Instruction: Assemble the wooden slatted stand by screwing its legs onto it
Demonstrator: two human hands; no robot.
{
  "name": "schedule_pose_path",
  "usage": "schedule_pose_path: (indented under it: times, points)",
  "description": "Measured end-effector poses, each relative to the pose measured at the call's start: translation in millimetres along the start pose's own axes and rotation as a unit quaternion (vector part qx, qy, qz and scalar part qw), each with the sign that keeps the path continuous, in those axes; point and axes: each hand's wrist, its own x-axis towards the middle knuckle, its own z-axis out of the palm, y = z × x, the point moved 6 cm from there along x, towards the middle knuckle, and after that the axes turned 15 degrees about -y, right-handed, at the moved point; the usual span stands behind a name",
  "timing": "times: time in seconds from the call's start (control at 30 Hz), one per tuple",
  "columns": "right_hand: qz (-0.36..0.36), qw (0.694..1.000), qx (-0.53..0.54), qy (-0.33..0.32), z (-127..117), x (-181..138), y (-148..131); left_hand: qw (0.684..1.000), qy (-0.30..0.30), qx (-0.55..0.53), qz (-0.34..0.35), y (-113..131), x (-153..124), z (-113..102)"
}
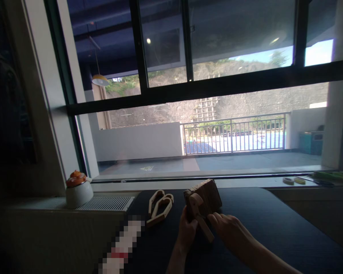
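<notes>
A dark brown wooden block (pixel 210 198) is held up above the dark table, tilted. Along its near side runs a lighter wooden piece (pixel 204 227) with a rounded top and a straight lower leg. My left hand (pixel 188 227) wraps round the block's lower left part, beside that piece. My right hand (pixel 228 226) is at the block's lower right, with fingers curled and pressed together; anything between its fingertips is hidden. To the left, two pale wooden loop-shaped frames (pixel 163 210) lie partly overlapping on the table.
The black table (pixel 263 224) stands against the windowsill (pixel 246 183). A white jar with an orange lid (pixel 79 192) sits on the ledge at left. Rolls of tape (pixel 288 181) lie on the sill at right. A pixelated patch covers the table's left edge.
</notes>
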Motion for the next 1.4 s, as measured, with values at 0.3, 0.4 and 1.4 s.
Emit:
schedule_pose_path:
  times: [0.3,0.4,1.4]
  points:
    - [0.157,0.95,0.256,-0.082,11,4,26,0.999,-0.035,-0.012,0.034,1,2,3]
    - [0.193,0.926,0.308,-0.097,15,2,31,0.999,-0.035,-0.001,0.038,-1,2,4]
    - [0.161,0.956,0.195,-0.147,15,-3,18,0.999,-0.022,0.018,0.034,-1,1,2]
